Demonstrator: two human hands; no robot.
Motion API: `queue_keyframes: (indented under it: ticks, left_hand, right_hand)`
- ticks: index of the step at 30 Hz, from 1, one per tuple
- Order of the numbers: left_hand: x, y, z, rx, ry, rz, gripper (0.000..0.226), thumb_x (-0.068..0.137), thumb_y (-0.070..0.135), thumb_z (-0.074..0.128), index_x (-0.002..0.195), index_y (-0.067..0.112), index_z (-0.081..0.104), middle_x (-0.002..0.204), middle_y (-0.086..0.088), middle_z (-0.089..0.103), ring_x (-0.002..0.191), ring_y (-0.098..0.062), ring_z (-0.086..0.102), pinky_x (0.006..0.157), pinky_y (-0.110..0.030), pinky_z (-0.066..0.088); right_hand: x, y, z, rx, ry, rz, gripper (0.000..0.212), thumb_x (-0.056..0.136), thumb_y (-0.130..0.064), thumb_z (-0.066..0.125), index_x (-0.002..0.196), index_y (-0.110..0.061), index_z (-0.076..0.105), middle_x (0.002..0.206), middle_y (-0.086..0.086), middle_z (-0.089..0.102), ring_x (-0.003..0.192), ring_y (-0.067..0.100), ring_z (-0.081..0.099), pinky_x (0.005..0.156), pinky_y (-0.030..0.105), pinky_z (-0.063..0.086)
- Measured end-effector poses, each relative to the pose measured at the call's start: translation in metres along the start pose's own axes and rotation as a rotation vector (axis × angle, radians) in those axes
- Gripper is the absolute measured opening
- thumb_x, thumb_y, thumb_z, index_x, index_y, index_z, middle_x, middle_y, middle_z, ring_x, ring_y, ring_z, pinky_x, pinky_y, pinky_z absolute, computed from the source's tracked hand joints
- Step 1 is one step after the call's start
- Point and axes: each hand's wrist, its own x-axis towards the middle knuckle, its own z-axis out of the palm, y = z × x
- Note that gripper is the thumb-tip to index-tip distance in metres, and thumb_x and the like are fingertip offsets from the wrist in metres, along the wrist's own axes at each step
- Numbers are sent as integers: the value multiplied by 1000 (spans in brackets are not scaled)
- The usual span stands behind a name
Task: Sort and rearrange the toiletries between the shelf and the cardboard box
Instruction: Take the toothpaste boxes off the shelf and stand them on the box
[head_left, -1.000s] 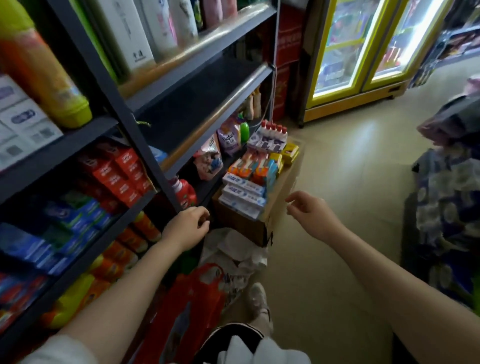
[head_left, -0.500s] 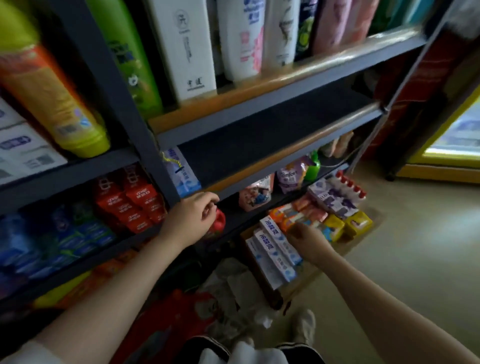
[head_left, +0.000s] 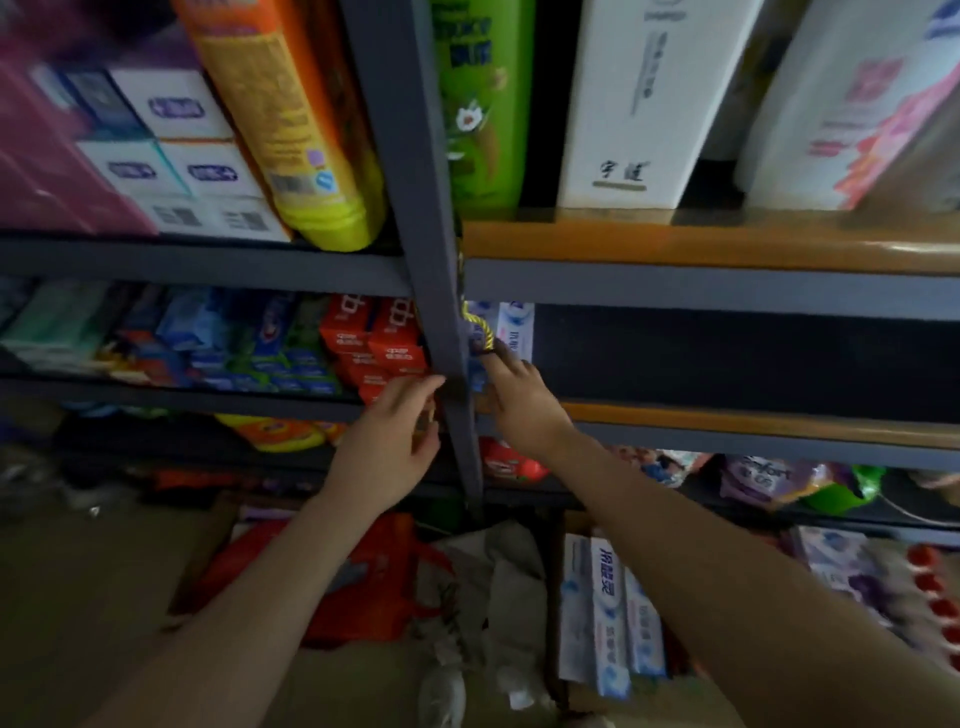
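Hands have both climbed from the cardboard box (head_left: 587, 696) to the middle shelf (head_left: 727, 421) since half a second back, when the right hand (head_left: 519, 400) was down among the white-and-blue toothpaste cartons (head_left: 608, 613); the view has also swung closer to the rack. That right hand now reaches past the dark upright post (head_left: 441, 332), its fingers (head_left: 501, 358) stretched out to a pale blue-white toothpaste box (head_left: 514, 327) standing at the left end of the shelf, though whether they touch or grip it I cannot tell. The left hand (head_left: 389, 447) hovers just left of the post, fingers loosely spread and holding nothing, close to red cartons (head_left: 379, 338). A yellow twisted cord (head_left: 480, 325) hangs beside the post. Right of the pale box the shelf runs dark and open, edged with a smooth orange-brown lip. Above stand glossy bottles: a green one (head_left: 483, 104), an orange-yellow one (head_left: 296, 124), and a flat white one (head_left: 644, 104). Below, the box sits on the floor by crumpled paper (head_left: 493, 582) and a red bag (head_left: 363, 587).
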Motion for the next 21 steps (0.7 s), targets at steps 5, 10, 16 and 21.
queue_keyframes:
  ticks: [5,10,16,21]
  left_hand:
    - [4,-6,1,244,10,222,78,82,13,61,145,31,19,120,-8,52,83,-22,59,42,-24,41]
    - [14,-13,2,308,58,322,83,74,10,69,143,25,25,110,-12,57,77,-25,61,45,-26,44]
    - [22,-26,1,316,66,431,81,77,9,65,144,24,23,108,-11,59,78,-25,61,49,-28,46]
    - [22,-27,-3,282,15,419,75,80,13,63,144,26,25,111,-8,55,74,-21,59,44,-24,41]
  right_hand:
    - [24,15,1,-459,-112,-58,58,96,-17,43,147,-22,16,158,-6,-2,140,28,15,100,48,36]
    - [8,30,-1,-385,68,-104,47,97,-23,43,143,-22,32,154,-1,22,131,31,37,92,47,42]
    - [31,9,-5,-66,259,256,54,84,-40,58,124,-7,44,130,13,42,112,37,49,79,42,45]
    - [42,1,-13,141,185,542,61,74,-34,72,121,-5,46,119,17,55,108,33,55,84,39,49]
